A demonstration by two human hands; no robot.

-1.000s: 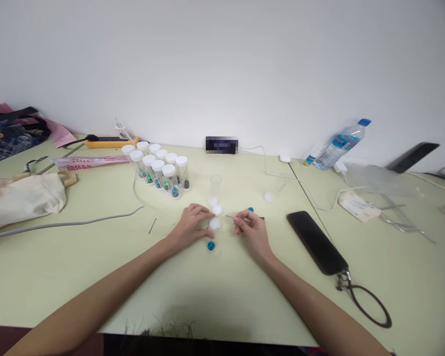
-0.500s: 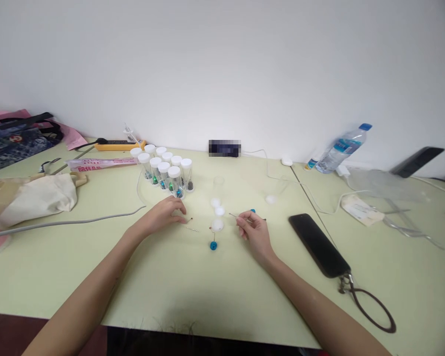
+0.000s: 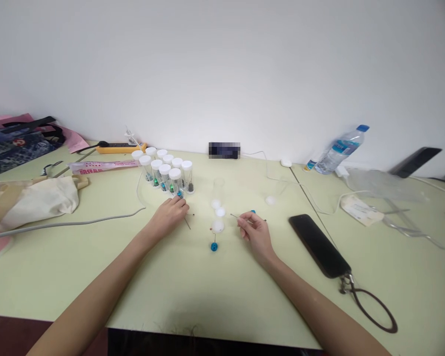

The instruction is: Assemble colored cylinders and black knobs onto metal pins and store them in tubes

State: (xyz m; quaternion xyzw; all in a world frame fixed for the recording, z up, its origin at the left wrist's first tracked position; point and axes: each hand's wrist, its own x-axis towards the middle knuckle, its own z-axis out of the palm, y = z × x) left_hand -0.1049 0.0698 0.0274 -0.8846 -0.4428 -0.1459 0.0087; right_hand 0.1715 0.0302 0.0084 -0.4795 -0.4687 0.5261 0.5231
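My left hand (image 3: 171, 211) is closed, its fingers curled downward. A thin stick (image 3: 188, 224) slants out from under its fingertips, and a dark-tipped stick (image 3: 193, 214) lies beside it. My right hand (image 3: 254, 228) pinches a thin rod (image 3: 234, 215) that points left. Beside that hand a blue piece (image 3: 252, 211) shows, partly hidden. Between the hands lie white caps (image 3: 220, 212), a whitish round piece (image 3: 218, 226) and a clear tube (image 3: 218, 188). Nearer me is a blue bead-like piece (image 3: 214, 246) with a thin stem.
Several white-capped clear tubes (image 3: 175, 174) with coloured pieces inside stand beyond my left hand. Another clear tube with a white cap (image 3: 270, 200) lies right of centre. A black phone (image 3: 319, 245) with a strap lies right. A water bottle (image 3: 340, 151) leans by the wall.
My left hand has moved slightly right, and its fingers have closed down. The thin stick by it has turned from lying nearly level to slanting. My right hand stays almost still with its rod.
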